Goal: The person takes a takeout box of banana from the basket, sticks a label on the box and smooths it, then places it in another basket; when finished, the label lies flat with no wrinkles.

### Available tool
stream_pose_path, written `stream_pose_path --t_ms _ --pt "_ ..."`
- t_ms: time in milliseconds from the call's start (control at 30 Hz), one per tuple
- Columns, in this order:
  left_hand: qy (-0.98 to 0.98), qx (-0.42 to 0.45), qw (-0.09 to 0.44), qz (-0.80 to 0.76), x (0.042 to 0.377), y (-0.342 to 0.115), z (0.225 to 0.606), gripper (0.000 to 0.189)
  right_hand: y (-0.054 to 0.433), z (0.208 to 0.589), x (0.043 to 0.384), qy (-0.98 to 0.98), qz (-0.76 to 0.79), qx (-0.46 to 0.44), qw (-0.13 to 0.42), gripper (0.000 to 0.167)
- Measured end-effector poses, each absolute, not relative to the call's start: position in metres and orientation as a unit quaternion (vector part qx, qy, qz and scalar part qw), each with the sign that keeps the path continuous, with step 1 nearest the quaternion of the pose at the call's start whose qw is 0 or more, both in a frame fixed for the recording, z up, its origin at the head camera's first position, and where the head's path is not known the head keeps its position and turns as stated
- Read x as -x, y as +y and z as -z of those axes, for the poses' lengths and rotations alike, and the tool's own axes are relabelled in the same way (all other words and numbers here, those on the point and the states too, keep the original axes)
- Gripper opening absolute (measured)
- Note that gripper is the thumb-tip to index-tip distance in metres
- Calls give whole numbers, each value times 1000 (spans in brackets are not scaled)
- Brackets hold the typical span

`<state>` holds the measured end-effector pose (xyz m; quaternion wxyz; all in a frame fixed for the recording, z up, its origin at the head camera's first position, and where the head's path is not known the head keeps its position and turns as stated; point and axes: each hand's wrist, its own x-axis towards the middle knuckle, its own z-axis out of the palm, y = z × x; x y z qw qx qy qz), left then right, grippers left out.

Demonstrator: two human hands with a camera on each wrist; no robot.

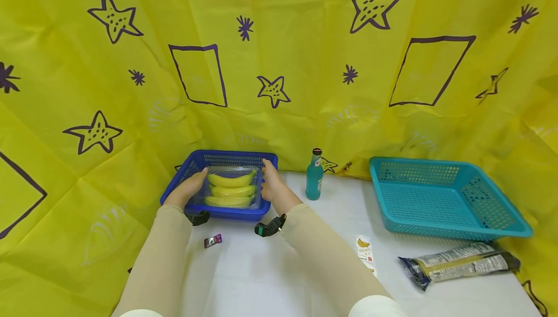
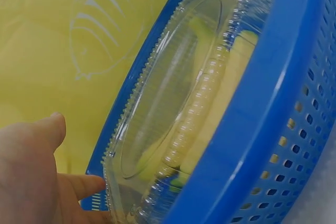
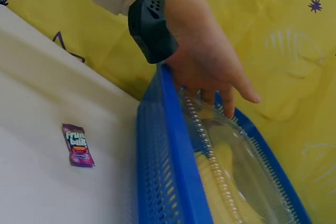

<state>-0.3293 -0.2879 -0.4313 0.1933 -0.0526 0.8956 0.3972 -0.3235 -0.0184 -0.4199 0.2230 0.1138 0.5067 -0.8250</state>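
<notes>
A clear plastic clamshell box (image 2: 163, 87) with several bananas (image 1: 232, 192) inside sits within the blue basket (image 1: 235, 214). My left hand (image 1: 188, 189) is at the box's left end; in the left wrist view its fingertips touch the ridged edge, with the thumb raised off the lid. At the opposite end my right hand (image 3: 205, 56) reaches over the basket's rim, fingers pointing down beside the box and thumb stretched out. Part of the right fingers is hidden behind the box edge. Both hands have fairly straight fingers.
Right of the blue basket stands a teal bottle (image 1: 314, 176). A teal basket (image 1: 453, 232) is farther right, with a dark long packet (image 1: 462, 264) before it. A purple candy wrapper (image 1: 212, 241) and a banana-print sticker strip (image 1: 364, 249) lie on the white table. Yellow cloth (image 1: 305, 128) hangs behind.
</notes>
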Motion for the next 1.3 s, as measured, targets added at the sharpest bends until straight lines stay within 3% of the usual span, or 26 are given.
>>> stream_pose_path --t_ms 333,667,1033,1300 --pt "897 55 190 -396 328 -288 433 97 -44 439 331 566 791 -171 158 68" --pt "899 62 188 -392 329 -288 437 103 -44 442 330 568 789 -163 169 65" --pt "899 77 172 -396 329 -285 435 88 -39 442 332 531 811 -147 197 66" --pt "895 86 162 -407 331 -294 439 95 -36 440 330 529 813 -115 213 67"
